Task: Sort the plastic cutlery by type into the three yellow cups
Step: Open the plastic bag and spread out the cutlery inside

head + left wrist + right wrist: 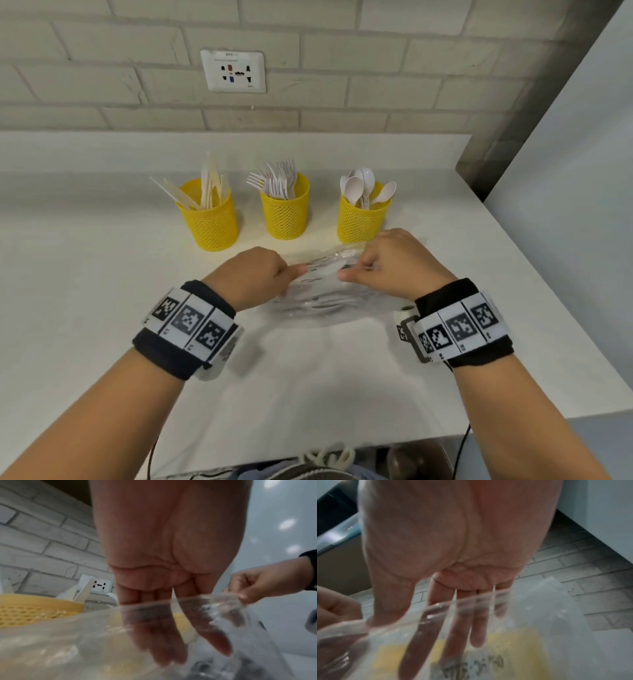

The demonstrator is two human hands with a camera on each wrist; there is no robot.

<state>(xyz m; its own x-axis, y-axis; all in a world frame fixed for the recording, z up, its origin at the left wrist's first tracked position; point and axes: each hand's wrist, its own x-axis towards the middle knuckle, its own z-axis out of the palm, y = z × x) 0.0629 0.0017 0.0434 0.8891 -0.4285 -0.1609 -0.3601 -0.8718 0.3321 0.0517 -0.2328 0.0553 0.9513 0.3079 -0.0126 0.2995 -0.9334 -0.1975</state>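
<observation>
Three yellow mesh cups stand in a row at the back of the white counter (102, 308). The left cup (210, 219) holds knives, the middle cup (286, 210) forks, the right cup (361, 219) spoons. In front of them a clear plastic bag (322, 301) lies crumpled on the counter. My left hand (263, 274) pinches the bag's top edge from the left. My right hand (390, 263) pinches it from the right. In both wrist views the fingers (164, 635) (476, 628) show through the bag film (228, 616) (539, 615). Whether cutlery lies inside is unclear.
A grey brick wall with a white power socket (233, 71) rises behind the cups. A white panel (565, 171) borders the counter on the right, close to the spoon cup. The counter's front edge (308, 452) runs just below my forearms.
</observation>
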